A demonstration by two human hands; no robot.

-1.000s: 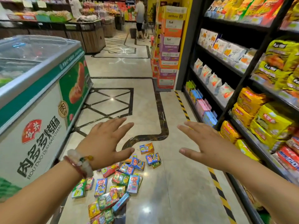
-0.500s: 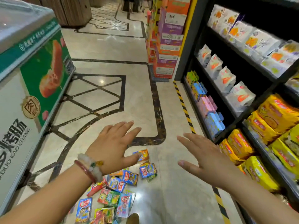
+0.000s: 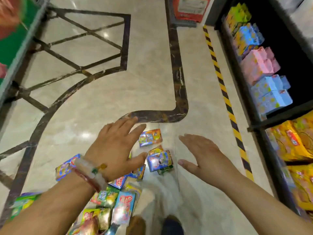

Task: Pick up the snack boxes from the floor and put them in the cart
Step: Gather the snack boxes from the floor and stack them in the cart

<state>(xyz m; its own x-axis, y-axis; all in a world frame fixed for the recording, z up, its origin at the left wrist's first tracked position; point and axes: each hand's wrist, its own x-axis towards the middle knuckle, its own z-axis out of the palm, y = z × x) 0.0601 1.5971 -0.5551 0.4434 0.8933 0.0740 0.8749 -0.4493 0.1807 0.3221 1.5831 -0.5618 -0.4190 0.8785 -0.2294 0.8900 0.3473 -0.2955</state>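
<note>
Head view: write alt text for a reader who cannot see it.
Two open, empty hands, left hand and right hand, reach down over colourful snack boxes scattered on a shop's marble floor. Stocked shelves stand on the right, with a freezer at the left edge; no cart shows.

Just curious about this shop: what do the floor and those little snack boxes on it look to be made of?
The floor looks like polished stone or tile: it is beige, glossy with lamp reflections, and has dark veined inlay strips. The snack boxes seem to be printed cardboard, flat-sided with sharp corners; some may be glossy wrap, but the blur leaves that open.
</note>
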